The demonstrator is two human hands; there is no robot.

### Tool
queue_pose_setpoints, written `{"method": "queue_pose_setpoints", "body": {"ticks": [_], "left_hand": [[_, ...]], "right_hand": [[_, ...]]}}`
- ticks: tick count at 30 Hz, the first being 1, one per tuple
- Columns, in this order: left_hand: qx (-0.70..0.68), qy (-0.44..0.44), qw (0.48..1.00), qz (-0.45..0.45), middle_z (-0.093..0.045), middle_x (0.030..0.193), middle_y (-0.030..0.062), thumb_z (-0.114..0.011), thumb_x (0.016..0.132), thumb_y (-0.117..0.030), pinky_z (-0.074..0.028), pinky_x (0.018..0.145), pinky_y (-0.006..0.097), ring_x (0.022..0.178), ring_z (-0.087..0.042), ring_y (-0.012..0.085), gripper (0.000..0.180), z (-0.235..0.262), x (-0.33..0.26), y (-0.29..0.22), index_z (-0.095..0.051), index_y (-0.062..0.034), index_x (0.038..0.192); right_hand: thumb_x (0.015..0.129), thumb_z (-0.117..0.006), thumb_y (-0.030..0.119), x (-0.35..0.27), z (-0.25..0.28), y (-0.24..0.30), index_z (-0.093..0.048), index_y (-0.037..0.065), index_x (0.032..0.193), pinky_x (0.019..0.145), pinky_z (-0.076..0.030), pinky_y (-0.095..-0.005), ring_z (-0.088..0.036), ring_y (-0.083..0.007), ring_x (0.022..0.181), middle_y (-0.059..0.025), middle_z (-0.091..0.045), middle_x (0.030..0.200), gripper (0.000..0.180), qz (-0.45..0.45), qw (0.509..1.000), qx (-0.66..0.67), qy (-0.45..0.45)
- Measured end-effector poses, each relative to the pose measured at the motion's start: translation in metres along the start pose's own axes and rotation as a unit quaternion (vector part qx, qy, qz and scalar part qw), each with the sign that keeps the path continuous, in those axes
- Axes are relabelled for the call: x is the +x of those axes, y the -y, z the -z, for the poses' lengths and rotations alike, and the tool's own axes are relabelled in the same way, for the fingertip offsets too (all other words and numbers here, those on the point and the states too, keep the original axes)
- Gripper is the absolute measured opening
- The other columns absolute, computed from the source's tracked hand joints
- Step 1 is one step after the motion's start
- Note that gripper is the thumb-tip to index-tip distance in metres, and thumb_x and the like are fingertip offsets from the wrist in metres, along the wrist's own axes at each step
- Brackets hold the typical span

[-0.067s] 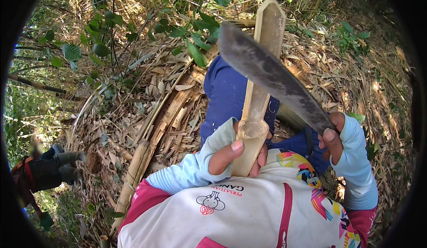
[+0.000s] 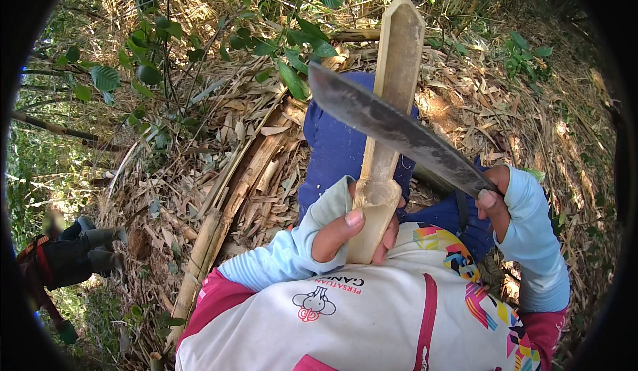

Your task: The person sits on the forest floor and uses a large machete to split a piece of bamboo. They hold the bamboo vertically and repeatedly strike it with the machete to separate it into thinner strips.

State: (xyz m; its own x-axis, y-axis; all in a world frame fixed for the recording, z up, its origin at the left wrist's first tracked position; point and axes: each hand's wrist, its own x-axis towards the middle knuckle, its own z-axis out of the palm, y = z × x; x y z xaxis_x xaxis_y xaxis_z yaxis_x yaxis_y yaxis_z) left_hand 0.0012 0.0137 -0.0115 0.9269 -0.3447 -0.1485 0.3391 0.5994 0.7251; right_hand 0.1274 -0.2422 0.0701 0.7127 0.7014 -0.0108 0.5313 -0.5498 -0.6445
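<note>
Our blade (image 2: 399, 128) has barely shifted; left hand (image 2: 352, 228) grips the half-shaved bamboo slat (image 2: 392, 105), right hand (image 2: 495, 195) grips the knife, shaving unfinished.

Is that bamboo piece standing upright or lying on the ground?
Upright: the left hand grips the bamboo piece at its base, tip pointing up.

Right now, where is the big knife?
In the head view the big knife is held up in the right hand, right of centre. Its dark blade slants up-left across the split bamboo piece that the left hand grips.
</note>
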Motion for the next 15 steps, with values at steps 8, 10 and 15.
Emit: {"method": "queue_pose_setpoints", "body": {"ticks": [8,10,15], "left_hand": [[-0.015,0.003,1.0,-0.027,-0.059,0.088,0.0079,-0.053,0.093,-0.054,-0.05,0.067,0.028,0.073,-0.058,0.0132,0.061,0.0,-0.001,0.004,-0.045,-0.002,0.123],[-0.003,0.011,1.0,-0.028,-0.059,0.088,0.0079,-0.053,0.093,-0.054,-0.049,0.066,0.027,0.073,-0.057,0.0128,0.059,0.0,0.0,0.001,-0.045,-0.002,0.122],[-0.031,0.004,0.999,-0.039,-0.058,0.086,0.0074,-0.052,0.095,-0.051,-0.049,0.064,0.028,0.072,-0.056,0.0125,0.056,0.0,0.0,0.003,-0.044,-0.002,0.122]], "right_hand": [[0.088,-0.067,0.013,0.02,0.009,0.016,-0.061,0.002,0.089,0.057,-0.043,-0.0377,-0.054,-0.0303,0.062,-0.0125,-0.052,0.069,0.012,0.068,0.995,-0.073,0.024],[0.088,-0.067,0.012,0.022,0.01,0.018,-0.061,0.002,0.089,0.057,-0.043,-0.0382,-0.054,-0.0308,0.062,-0.0128,-0.052,0.069,0.012,0.059,0.996,-0.065,0.009],[0.088,-0.066,0.011,0.024,0.017,0.023,-0.061,0.001,0.088,0.056,-0.041,-0.0379,-0.054,-0.0299,0.06,-0.0118,-0.05,0.065,0.011,0.04,0.991,-0.1,0.075]]}}
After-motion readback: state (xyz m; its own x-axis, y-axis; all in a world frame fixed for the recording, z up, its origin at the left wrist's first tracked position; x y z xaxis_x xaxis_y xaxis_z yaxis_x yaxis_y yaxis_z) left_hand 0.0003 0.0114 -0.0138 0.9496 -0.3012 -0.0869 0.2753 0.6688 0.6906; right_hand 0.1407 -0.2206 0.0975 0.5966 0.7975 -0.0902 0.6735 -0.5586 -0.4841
